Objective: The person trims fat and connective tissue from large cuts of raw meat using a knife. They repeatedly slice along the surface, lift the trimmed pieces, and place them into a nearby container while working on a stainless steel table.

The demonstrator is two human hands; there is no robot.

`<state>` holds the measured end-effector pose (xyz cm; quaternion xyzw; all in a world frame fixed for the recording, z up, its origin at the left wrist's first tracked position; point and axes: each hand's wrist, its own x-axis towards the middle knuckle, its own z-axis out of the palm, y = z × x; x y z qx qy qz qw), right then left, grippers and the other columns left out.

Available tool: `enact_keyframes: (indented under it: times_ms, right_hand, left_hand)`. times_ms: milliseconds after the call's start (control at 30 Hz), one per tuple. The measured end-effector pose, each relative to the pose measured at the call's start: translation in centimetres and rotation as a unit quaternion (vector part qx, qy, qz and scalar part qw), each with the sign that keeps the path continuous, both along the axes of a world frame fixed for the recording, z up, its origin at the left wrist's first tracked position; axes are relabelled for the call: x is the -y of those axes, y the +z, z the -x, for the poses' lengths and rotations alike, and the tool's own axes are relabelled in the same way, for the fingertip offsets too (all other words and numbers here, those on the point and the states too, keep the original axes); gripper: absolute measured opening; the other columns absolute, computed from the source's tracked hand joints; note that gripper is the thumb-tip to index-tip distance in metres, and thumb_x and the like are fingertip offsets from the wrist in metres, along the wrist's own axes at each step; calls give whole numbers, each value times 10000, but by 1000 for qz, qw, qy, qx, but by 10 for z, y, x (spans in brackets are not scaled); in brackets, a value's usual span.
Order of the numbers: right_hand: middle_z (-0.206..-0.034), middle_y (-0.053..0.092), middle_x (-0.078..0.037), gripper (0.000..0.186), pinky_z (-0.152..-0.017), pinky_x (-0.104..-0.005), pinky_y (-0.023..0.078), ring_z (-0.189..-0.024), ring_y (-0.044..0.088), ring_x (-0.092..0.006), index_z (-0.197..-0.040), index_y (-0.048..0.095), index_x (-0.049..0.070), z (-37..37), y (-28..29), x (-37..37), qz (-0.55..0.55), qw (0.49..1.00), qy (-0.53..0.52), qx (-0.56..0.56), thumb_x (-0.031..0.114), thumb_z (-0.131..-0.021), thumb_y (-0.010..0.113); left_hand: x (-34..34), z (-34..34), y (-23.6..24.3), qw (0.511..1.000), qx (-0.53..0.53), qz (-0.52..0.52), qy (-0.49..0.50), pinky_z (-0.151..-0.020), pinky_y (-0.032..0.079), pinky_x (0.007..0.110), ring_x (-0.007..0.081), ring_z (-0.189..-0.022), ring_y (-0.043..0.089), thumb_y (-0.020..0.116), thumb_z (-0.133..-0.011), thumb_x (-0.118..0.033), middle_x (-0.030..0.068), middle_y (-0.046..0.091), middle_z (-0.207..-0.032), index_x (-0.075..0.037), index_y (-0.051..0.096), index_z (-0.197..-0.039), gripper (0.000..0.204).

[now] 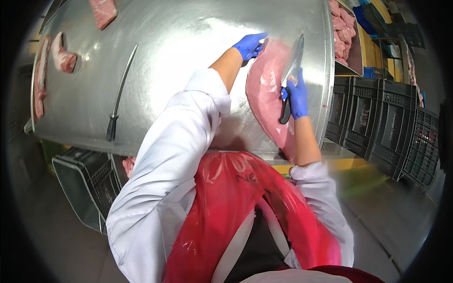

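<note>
A long, pale pink pork loin (268, 85) lies on the steel table, its near end reaching the front edge. My left hand (250, 46), in a blue glove, is at the loin's far left edge, fingers curled against the meat. In my right hand (298, 96), also gloved in blue, is a knife (296, 55) with a black handle. The blade points away from me over the right side of the loin. My right fingers are wrapped round the handle, whose butt end sticks out below them.
A honing steel (123, 85) lies on the table (165, 42) at left. Smaller meat pieces (63, 55) rest near the left and far edges. A bin of meat chunks (343, 35) stands beyond the right edge, above stacked black crates (377, 111). Another crate (85, 181) is at lower left.
</note>
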<state>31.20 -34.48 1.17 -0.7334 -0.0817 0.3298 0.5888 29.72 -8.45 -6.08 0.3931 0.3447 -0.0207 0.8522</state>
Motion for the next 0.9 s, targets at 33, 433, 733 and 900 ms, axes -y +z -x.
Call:
enact_keyframes:
  times_ms: [33, 433, 733, 900]
  right_hand:
    - [-911, 602, -58, 793, -574, -266, 498, -644, 583, -135, -1654, 130, 118, -1, -1, 3, -4, 1000, -10, -6, 43, -990, 558]
    - [-978, 621, -69, 785, -550, -276, 527, -662, 594, -120, -1654, 156, 205, -28, 14, -36, 33, 997, -24, 69, 26, -990, 534]
    - [-799, 702, -179, 741, -649, -359, 576, -679, 708, -177, -1625, 266, 231, -38, 15, -116, 257, 907, 235, 235, 185, -968, 606]
    - [-795, 693, -164, 670, -685, -373, 567, -630, 679, -199, -1608, 318, 209, 3, 60, -51, 242, 921, 298, 63, 229, -988, 570]
  left_hand:
    - [-1, -12, -8, 999, 7, -9, -52, -825, 533, 336, 210, -919, 656, 681, -962, -171, 115, 692, -1047, 17, 629, -1196, 304]
    - [-17, 3, -5, 977, 67, -188, -79, -609, 505, 337, 161, -689, 606, 630, -846, -38, 72, 634, -766, 20, 661, -832, 67]
    - [-13, 32, 30, 979, 71, -193, 10, -591, 498, 290, 120, -684, 598, 608, -901, -38, 58, 637, -778, 15, 650, -889, 69]
    - [-18, 39, 8, 970, 75, -225, 46, -587, 516, 289, 131, -640, 631, 619, -890, -47, 65, 655, -735, 18, 657, -842, 90]
